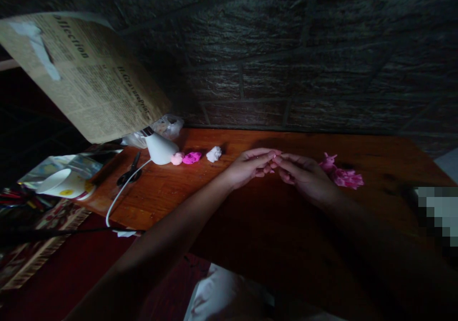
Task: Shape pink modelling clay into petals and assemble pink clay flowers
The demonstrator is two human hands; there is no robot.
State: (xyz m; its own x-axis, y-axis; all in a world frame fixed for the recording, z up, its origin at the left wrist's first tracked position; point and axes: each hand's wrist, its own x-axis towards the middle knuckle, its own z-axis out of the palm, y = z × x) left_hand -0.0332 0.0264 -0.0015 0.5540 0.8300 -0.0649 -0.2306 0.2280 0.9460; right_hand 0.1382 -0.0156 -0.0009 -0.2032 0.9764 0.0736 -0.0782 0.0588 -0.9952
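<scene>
My left hand (250, 166) and my right hand (304, 173) meet fingertip to fingertip over the wooden table (222, 201). The fingers of both are pressed together round a small pinkish bit (272, 164) that is too small to name. Just right of my right hand lies a pink flower-like shape (343, 175). Left of my left hand sit three lumps in a row: a white lump (213, 154), a magenta lump (192, 157) and a pale pink lump (176, 158).
A white lamp (159, 147) with a white cable (118, 197) stands at the back left, under a newspaper-print sheet (86, 77). Black scissors (130, 170) lie beside it. A white cup (64, 183) lies further left. A dark brick-pattern wall (304, 63) backs the table.
</scene>
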